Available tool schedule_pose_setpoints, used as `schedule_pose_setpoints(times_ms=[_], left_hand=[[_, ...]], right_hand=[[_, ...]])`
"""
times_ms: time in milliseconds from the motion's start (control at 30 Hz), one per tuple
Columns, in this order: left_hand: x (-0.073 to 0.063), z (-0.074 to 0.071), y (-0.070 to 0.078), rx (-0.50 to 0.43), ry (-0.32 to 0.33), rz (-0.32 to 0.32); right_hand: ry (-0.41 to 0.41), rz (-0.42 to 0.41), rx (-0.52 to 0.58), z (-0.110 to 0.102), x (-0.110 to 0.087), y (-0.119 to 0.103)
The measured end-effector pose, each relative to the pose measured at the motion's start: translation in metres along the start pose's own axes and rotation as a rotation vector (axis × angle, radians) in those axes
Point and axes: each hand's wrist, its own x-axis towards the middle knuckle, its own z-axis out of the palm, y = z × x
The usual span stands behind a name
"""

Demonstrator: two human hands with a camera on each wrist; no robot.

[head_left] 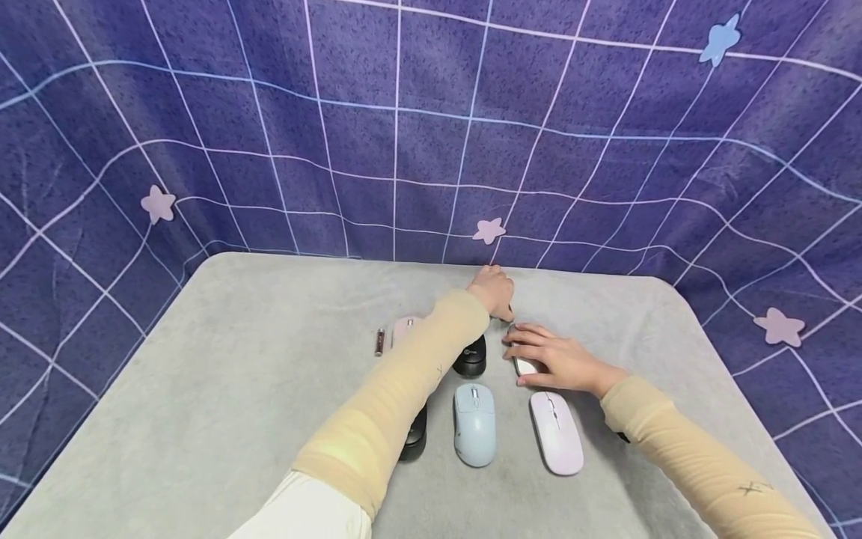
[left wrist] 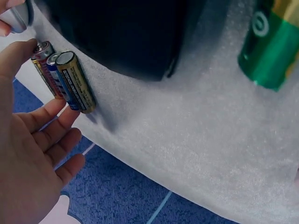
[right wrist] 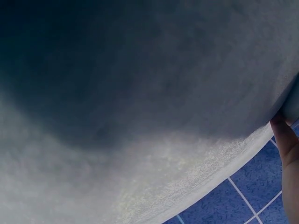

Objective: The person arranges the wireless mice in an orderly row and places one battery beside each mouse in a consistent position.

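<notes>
At the far side of the table, my left hand [head_left: 494,292] reaches past the black mouse [head_left: 471,361]. Several small cylindrical batteries [left wrist: 72,84] lie side by side between the left thumb and fingers, pinched end to end. The thumb touches the tip of a red one, and fingertips sit at the lower ends. My right hand [head_left: 555,361] grips a white mouse [head_left: 527,367], fingers over its front and thumb along its side. Most of that mouse is hidden under the hand. In the right wrist view, only the thumb [right wrist: 286,140] shows at the mouse's edge.
Nearer me lie a light blue mouse [head_left: 475,428] and a pale lilac mouse [head_left: 557,436]. My left forearm partly covers a pink mouse [head_left: 406,326] and another black mouse [head_left: 415,436]. A single battery [head_left: 380,342] lies left of the pink mouse. A green battery [left wrist: 268,56] shows in the left wrist view.
</notes>
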Motion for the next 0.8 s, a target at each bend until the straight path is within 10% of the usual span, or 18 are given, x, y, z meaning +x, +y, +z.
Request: schedule_pose_setpoints(times_ms=[800], left_hand=[[0.004,0.002,-0.008,-0.031,0.038,-0.018]], right_hand=[[-0.007,0.011,0.003,0.0,0.0,0.001]])
